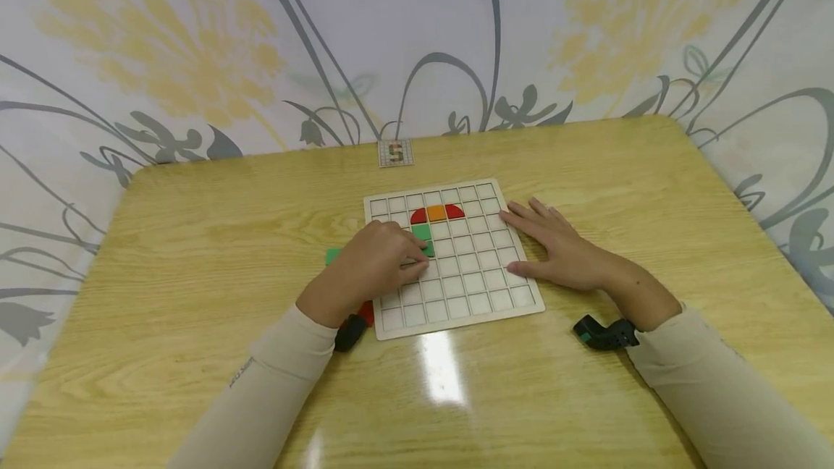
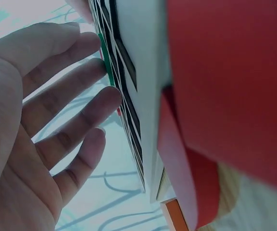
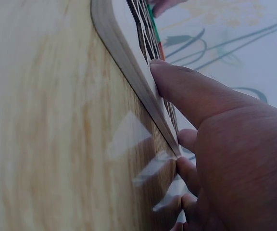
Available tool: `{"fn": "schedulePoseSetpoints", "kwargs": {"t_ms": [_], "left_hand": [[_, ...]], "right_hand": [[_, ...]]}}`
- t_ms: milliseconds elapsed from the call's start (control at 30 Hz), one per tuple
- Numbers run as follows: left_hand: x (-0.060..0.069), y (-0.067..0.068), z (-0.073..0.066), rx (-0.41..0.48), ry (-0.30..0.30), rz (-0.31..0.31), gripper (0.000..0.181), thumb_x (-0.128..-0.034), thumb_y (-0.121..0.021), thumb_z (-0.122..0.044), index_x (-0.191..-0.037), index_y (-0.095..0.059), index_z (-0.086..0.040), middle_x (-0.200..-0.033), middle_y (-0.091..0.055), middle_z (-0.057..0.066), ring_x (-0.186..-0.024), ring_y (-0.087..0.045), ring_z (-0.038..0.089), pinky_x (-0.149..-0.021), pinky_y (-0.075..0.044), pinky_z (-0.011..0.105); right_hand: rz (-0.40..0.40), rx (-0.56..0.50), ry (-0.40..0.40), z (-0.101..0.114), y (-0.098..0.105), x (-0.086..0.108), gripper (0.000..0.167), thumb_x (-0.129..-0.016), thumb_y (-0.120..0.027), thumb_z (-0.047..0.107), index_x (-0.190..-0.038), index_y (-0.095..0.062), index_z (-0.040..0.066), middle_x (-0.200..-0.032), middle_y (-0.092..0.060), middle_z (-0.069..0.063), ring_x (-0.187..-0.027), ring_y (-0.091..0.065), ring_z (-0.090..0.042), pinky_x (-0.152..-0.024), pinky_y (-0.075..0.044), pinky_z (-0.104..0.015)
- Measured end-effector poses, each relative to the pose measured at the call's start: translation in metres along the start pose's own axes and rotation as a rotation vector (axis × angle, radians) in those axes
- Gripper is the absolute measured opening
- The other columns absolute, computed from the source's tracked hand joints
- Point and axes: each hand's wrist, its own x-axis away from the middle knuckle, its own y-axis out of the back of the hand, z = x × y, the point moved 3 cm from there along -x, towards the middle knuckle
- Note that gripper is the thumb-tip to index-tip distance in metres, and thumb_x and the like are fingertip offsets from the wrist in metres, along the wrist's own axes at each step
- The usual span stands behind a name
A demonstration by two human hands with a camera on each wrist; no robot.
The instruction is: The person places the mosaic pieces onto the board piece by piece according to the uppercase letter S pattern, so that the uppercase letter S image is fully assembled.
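Note:
A pale gridded board [image 1: 478,304] lies on the table. Near its top, an orange square [image 1: 436,213] sits between two curved red pieces [image 1: 419,216] [image 1: 455,211], with a green square [image 1: 421,231] below the left one. My left hand [image 1: 376,259] touches another green piece [image 1: 428,250] just under that; the left wrist view has the hand's [image 2: 56,110] fingertips against green [image 2: 106,62], fingers slightly bent. My right hand [image 1: 563,252] rests spread on the board's right edge; in the right wrist view this hand's [image 3: 244,154] thumb lies on the board's rim [image 3: 124,57].
A small card with an S pattern [image 1: 395,153] lies behind the board. Left of the board are a green piece [image 1: 333,256] and something red [image 1: 367,313], partly hidden by my left arm. Large red [image 2: 234,86] and small orange [image 2: 175,215] pieces show in the left wrist view.

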Motion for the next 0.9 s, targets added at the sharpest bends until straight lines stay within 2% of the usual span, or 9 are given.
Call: {"fn": "schedulePoseSetpoints", "kwargs": {"t_ms": [167,400,633,800,900], "left_hand": [[0.0001,-0.0022,-0.0009,-0.017,0.007,0.006,0.015,-0.0942,-0.070,-0.020,-0.092,-0.082,-0.012,-0.108,-0.077,0.002,-0.105,-0.072,0.019,-0.099,-0.053,0.042],[-0.0005,-0.0043,-0.0020,-0.044,-0.002,-0.009,0.014,-0.0941,-0.070,-0.021,-0.096,-0.082,-0.014,-0.107,-0.077,0.001,-0.104,-0.073,0.021,-0.090,-0.055,0.045],[-0.0001,-0.0077,-0.0028,-0.024,-0.012,0.052,0.017,-0.0960,-0.068,-0.020,-0.107,-0.079,-0.013,-0.109,-0.077,0.003,-0.108,-0.071,0.018,-0.102,-0.051,0.038],[-0.0010,-0.0062,-0.0036,-0.048,-0.033,0.010,0.014,-0.0953,-0.068,-0.019,-0.100,-0.080,-0.013,-0.106,-0.077,0.002,-0.106,-0.071,0.018,-0.100,-0.052,0.038],[-0.0015,-0.0064,-0.0040,-0.029,-0.045,0.008,0.012,-0.0951,-0.068,-0.017,-0.095,-0.080,-0.014,-0.103,-0.077,0.001,-0.105,-0.071,0.018,-0.100,-0.052,0.037]], "right_hand": [[0.001,0.001,0.000,-0.0007,-0.0008,0.0001,0.084,-0.095,-0.065,0.047,-0.161,-0.021,0.020,-0.169,-0.010,-0.011,-0.155,0.009,-0.039,-0.122,0.007,-0.060],[-0.002,-0.006,0.000,-0.0006,-0.0011,0.0002,0.083,-0.095,-0.065,0.046,-0.161,-0.021,0.021,-0.169,-0.009,-0.011,-0.155,0.010,-0.038,-0.122,0.007,-0.060],[0.011,-0.021,-0.010,0.0001,-0.0023,0.0016,0.084,-0.095,-0.065,0.047,-0.161,-0.021,0.020,-0.169,-0.009,-0.011,-0.155,0.010,-0.038,-0.122,0.006,-0.061],[-0.006,-0.012,-0.002,0.0007,0.0003,0.0010,0.083,-0.095,-0.065,0.046,-0.161,-0.021,0.021,-0.169,-0.009,-0.010,-0.155,0.010,-0.038,-0.122,0.006,-0.060],[-0.008,-0.009,0.000,0.0005,0.0008,0.0008,0.083,-0.095,-0.065,0.046,-0.161,-0.022,0.021,-0.169,-0.010,-0.010,-0.155,0.010,-0.038,-0.122,0.006,-0.060]]}}
